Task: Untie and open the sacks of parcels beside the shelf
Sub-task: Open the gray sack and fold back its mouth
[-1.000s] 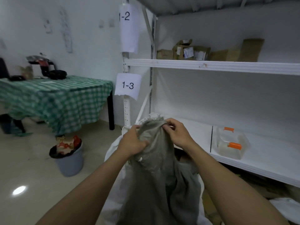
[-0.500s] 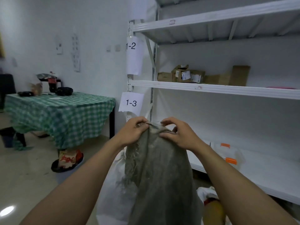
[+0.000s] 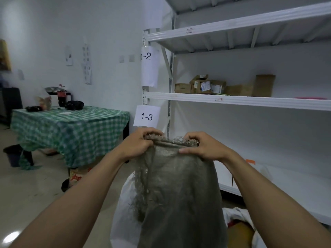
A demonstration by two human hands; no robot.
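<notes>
Beside the shelf (image 3: 232, 101), left hand (image 3: 138, 146) and right hand (image 3: 203, 149) grip the sack (image 3: 179, 194) top, now wider apart.

grey-green woven sack (image 3: 179, 185), green-and-white checked tablecloth (image 3: 71, 126), white shelf (image 3: 250, 101), brown parcels (image 3: 207, 85)

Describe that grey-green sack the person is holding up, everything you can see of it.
The sack is a dull grey-green woven bag, coarse-looking, with frayed threads along its top edge and left side. It hangs upright beside the white shelf, its top stretched between the left hand and the right hand, whose fingers curl over the rim. A white sack sits behind it.
</notes>
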